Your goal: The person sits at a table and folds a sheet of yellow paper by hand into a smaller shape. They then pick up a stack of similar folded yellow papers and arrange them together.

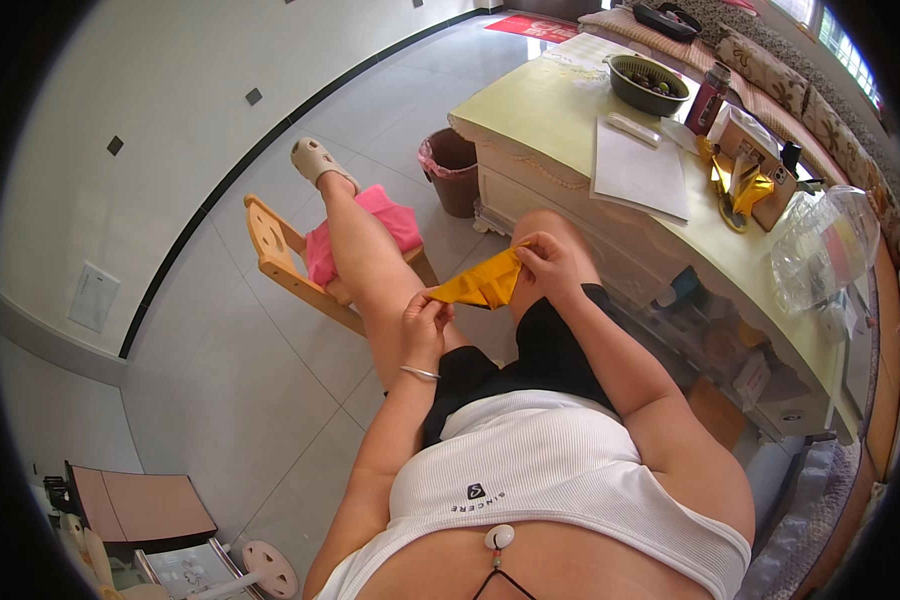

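Note:
Between my two hands, above my lap, is a folded piece of shiny gold paper [488, 282], wider in the middle and tapering toward its left end. That left tip is pinched between the thumb and fingers of my left hand [427, 325]. My right hand [550, 265] grips the upper right corner, its thumb and fingertips pressed together. The paper's underside cannot be seen. On the table to the right, more crumpled gold paper [755, 190] lies beside a pair of scissors [732, 212] with gold-coloured handles.
The pale table [530, 115] bears a colander of dark round fruit [648, 85], white sheets [638, 170], a dark red bottle [708, 98], a cardboard box [745, 140] and a clear plastic bag [820, 245]. A small wooden chair [270, 235] with pink cloth [395, 215] and a lined bin [452, 180] stand ahead.

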A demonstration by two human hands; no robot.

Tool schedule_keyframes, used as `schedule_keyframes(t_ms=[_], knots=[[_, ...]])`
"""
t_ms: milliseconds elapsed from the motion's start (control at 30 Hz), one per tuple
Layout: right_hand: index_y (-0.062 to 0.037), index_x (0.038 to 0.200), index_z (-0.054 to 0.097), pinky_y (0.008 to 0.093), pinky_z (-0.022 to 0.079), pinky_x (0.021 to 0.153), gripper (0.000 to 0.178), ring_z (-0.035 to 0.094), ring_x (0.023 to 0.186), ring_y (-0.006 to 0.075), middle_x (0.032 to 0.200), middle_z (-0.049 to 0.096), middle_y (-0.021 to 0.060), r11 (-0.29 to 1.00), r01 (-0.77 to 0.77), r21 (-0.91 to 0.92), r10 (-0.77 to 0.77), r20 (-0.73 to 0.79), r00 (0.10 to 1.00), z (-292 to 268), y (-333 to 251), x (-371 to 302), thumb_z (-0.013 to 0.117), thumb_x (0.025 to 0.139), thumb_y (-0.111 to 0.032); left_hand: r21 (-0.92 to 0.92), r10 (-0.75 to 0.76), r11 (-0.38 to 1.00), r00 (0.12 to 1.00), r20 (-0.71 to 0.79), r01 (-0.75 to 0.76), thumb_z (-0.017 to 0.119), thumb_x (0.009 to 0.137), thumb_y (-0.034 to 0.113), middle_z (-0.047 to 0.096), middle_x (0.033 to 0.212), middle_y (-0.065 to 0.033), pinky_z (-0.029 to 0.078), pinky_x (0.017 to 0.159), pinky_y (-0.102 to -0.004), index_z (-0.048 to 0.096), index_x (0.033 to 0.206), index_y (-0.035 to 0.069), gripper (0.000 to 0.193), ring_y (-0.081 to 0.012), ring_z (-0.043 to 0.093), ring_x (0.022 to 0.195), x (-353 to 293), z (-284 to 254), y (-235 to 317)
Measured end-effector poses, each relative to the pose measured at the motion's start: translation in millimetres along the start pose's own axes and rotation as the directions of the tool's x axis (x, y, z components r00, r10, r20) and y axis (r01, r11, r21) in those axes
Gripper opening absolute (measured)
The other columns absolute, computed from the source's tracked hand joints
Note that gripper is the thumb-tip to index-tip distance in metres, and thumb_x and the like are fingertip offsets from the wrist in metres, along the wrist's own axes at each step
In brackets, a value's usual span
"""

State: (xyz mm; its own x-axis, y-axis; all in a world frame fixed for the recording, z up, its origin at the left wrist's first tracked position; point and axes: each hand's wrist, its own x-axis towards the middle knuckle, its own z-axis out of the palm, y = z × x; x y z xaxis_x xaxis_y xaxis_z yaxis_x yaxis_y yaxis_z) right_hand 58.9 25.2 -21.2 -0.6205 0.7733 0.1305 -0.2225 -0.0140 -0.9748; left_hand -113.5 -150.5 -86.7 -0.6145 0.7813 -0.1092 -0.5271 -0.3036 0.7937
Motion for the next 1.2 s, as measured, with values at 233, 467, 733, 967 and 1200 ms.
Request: schedule_keyframes(t_ms=[233, 467, 733, 967, 1200], knots=[[-0.0011, 0.095, 0.059, 0.0189, 0.040, 0.046, 0.003, 0.055, 0.051, 0.0056, 0.070, 0.059, 0.0005, 1.000, 0.006, -0.017, -0.006, -0.005, 1.000, 2.6, -2.7, -0.7, 0.058, 0.095, -0.004, -0.100, -0.017, 0.995, 0.997, 0.079, 0.025, 0.054, 0.091, 0.004, 0.068, 0.089, -0.0110, 0.054, 0.071, -0.0287, 0.062, 0.110, 0.000, 0.021, -0.0186, 0.066, 0.076, 0.4, -2.4, 4.6], [-0.0008, 0.096, 0.059, 0.0189, 0.041, 0.046, 0.003, 0.055, 0.051, 0.0058, 0.071, 0.060, 0.0011, 1.000, -0.005, 0.000, 0.005, -0.003, 1.000, 1.8, -1.2, -0.2, 0.058, 0.095, -0.004, -0.044, -0.044, 0.998, 0.999, 0.029, 0.046, 0.061, 0.089, 0.003, 0.067, 0.084, -0.0060, 0.054, 0.068, -0.0268, 0.065, 0.106, 0.002, 0.017, -0.0157, 0.064, 0.073, 2.4, -3.7, 1.1], [-0.0007, 0.096, 0.059, 0.0185, 0.041, 0.045, 0.005, 0.055, 0.051, 0.0056, 0.071, 0.060, 0.0012, 1.000, -0.006, -0.005, 0.006, -0.014, 1.000, 1.7, -3.4, -1.0, 0.058, 0.096, -0.005, -0.038, -0.016, 0.999, 0.998, 0.058, 0.018, 0.063, 0.089, 0.002, 0.063, 0.078, -0.0020, 0.051, 0.064, -0.0241, 0.069, 0.097, 0.005, 0.010, -0.0116, 0.060, 0.068, 0.6, -3.4, 1.7], [-0.0010, 0.095, 0.060, 0.0185, 0.041, 0.045, 0.004, 0.055, 0.051, 0.0053, 0.070, 0.060, 0.0006, 1.000, 0.007, -0.020, -0.007, -0.008, 1.000, 2.1, -3.1, -0.1, 0.058, 0.096, -0.005, -0.002, 0.000, 1.000, 0.999, -0.034, 0.000, 0.063, 0.092, 0.005, 0.064, 0.079, -0.0038, 0.052, 0.065, -0.0255, 0.067, 0.099, 0.004, 0.008, -0.0123, 0.061, 0.070, -3.2, 5.9, 5.0], [-0.0014, 0.095, 0.060, 0.0185, 0.041, 0.046, 0.004, 0.054, 0.051, 0.0047, 0.070, 0.059, 0.0000, 1.000, -0.002, -0.014, 0.002, -0.013, 1.000, 2.5, -1.5, -0.6, 0.058, 0.095, -0.005, 0.006, -0.009, 1.000, 0.999, -0.048, 0.009, 0.063, 0.091, 0.004, 0.064, 0.081, -0.0058, 0.052, 0.065, -0.0249, 0.065, 0.097, 0.001, 0.006, -0.0134, 0.061, 0.069, -1.6, 3.5, 2.8]])
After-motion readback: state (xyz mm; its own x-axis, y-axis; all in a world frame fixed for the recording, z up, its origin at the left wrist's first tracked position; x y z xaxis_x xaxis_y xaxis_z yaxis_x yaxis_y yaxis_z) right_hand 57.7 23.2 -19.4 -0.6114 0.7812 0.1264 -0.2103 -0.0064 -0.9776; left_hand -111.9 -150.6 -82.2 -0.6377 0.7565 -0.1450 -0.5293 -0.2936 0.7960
